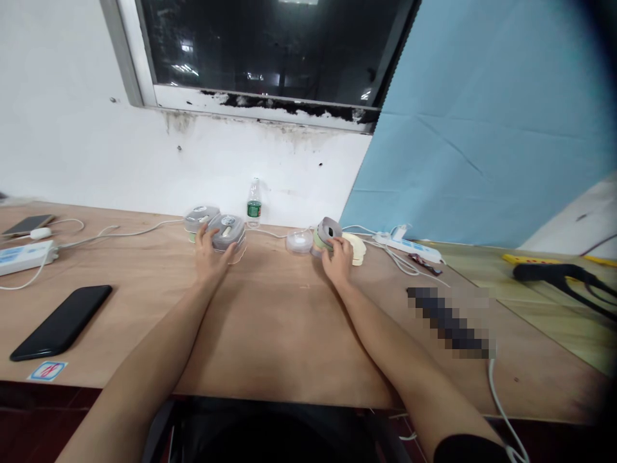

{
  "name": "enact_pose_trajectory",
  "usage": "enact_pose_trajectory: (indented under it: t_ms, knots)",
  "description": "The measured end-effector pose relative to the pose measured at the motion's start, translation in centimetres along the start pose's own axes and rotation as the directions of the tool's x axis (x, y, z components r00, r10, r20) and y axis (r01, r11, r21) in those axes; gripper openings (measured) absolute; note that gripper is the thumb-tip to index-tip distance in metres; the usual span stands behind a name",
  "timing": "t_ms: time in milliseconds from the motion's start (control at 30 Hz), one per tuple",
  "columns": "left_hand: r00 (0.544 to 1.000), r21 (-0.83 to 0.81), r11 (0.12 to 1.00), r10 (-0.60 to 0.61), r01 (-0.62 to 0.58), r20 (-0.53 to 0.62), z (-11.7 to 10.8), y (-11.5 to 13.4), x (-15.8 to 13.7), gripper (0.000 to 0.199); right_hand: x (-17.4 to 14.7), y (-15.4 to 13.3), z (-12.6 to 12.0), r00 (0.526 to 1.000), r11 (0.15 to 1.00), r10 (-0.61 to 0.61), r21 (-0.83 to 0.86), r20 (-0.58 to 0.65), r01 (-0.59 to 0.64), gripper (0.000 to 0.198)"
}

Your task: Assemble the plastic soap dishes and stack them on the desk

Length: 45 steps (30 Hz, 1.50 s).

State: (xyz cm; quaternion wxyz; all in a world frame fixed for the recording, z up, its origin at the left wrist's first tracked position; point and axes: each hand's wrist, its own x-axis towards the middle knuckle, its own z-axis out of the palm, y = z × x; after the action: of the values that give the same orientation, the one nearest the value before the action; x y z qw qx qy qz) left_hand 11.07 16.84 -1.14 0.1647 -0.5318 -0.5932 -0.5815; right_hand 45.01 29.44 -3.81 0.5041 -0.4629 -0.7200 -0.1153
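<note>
My left hand [208, 257] reaches to the back of the table, its thumb and fingers spanning the near side of a grey lidded container [228, 230]. A similar lidded container [201, 216] stands just behind it to the left. My right hand [339, 260] has its fingers closed on a small rounded container [320, 236] with a grey rim and greenish side. To the left of that lies a clear round lid or shallow dish [299, 241]. Pale yellow flat pieces [355, 249] lie to the right of this hand, partly covered by it.
A clear bottle with a green label [254, 204] stands against the wall. A black phone [62, 321] lies at left, near a white power strip [27, 256]. Another power strip [409, 247], loose cables and a pixelated dark object [448, 321] are at right.
</note>
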Motion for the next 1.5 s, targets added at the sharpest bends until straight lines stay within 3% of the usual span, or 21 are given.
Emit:
enact_pose_trajectory:
  t_ms: [133, 233, 267, 367, 433, 500, 567, 767, 900, 1033, 1133, 1233, 1333, 1400, 1500]
  knots:
    - [0.993, -0.049, 0.992, 0.115, -0.114, 0.005, -0.3, 1.4, -0.7, 0.052, -0.5, -2.1, -0.5, 0.994, 0.991, -0.113, 0.079, 0.014, 0.111, 0.030]
    - [0.968, -0.128, 0.973, 0.210, -0.194, 0.135, -0.2, 3.2, -1.8, 0.053, -1.0, -3.6, -0.9, 0.968, 0.955, -0.227, 0.219, 0.107, 0.200, 0.036]
    - [0.947, -0.163, 0.961, 0.252, -0.222, 0.201, -0.1, 3.8, -2.3, 0.053, -1.2, -4.1, -1.0, 0.948, 0.935, -0.275, 0.275, 0.158, 0.225, 0.040]
    - [0.819, -0.275, 0.920, 0.378, -0.280, 0.431, 0.3, 5.4, -3.6, 0.053, -1.6, -5.2, -1.3, 0.844, 0.867, -0.426, 0.415, 0.325, 0.277, 0.052]
    - [0.767, -0.278, 0.929, 0.360, -0.244, 0.531, 0.5, 5.8, -4.2, 0.053, -1.6, -5.7, -1.4, 0.768, 0.840, -0.487, 0.464, 0.416, 0.281, 0.054]
    - [0.745, -0.256, 0.948, 0.310, -0.191, 0.591, 0.6, 5.8, -4.4, 0.054, -1.6, -5.9, -1.5, 0.734, 0.841, -0.493, 0.472, 0.467, 0.265, 0.053]
    - [0.721, -0.255, 0.953, 0.294, -0.166, 0.627, 0.6, 5.4, -4.4, 0.059, -1.6, -6.0, -1.4, 0.746, 0.855, -0.468, 0.457, 0.473, 0.246, 0.052]
    - [0.665, -0.236, 0.955, 0.294, -0.178, 0.687, 0.9, 4.7, -4.4, 0.070, -2.1, -6.8, -1.0, 0.853, 0.875, -0.361, 0.454, 0.377, 0.170, 0.051]
    - [0.675, -0.216, 0.957, 0.289, -0.192, 0.679, 0.8, 4.8, -4.3, 0.067, -2.5, -7.2, -0.7, 0.885, 0.887, -0.284, 0.451, 0.370, 0.097, 0.053]
    - [0.718, -0.213, 0.963, 0.264, -0.163, 0.643, 0.6, 5.0, -4.0, 0.060, -2.7, -7.2, -0.5, 0.884, 0.881, -0.277, 0.467, 0.377, 0.076, 0.052]
    - [0.805, -0.246, 0.969, 0.158, -0.016, 0.572, 1.1, 5.0, -4.1, 0.055, -2.6, -7.5, -0.6, 0.928, 0.880, -0.238, 0.467, 0.286, 0.081, 0.064]
    - [0.872, -0.333, 0.912, -0.051, 0.239, 0.486, 2.0, 5.2, -4.5, 0.050, -2.2, -8.8, -0.9, 0.961, 0.895, -0.235, 0.417, 0.145, 0.156, 0.059]
    - [0.849, -0.443, 0.798, -0.154, 0.408, 0.505, 2.8, 5.7, -5.0, 0.053, -2.0, -11.2, -1.0, 0.893, 0.850, -0.419, 0.416, 0.162, 0.323, 0.044]
    - [0.841, -0.467, 0.780, -0.136, 0.417, 0.523, 3.0, 6.1, -5.3, 0.054, -2.0, -12.9, -1.0, 0.818, 0.803, -0.529, 0.445, 0.225, 0.397, 0.041]
    - [0.849, -0.448, 0.810, -0.110, 0.378, 0.517, 2.8, 6.4, -5.5, 0.052, -1.9, -14.6, -0.8, 0.765, 0.785, -0.582, 0.437, 0.275, 0.440, 0.032]
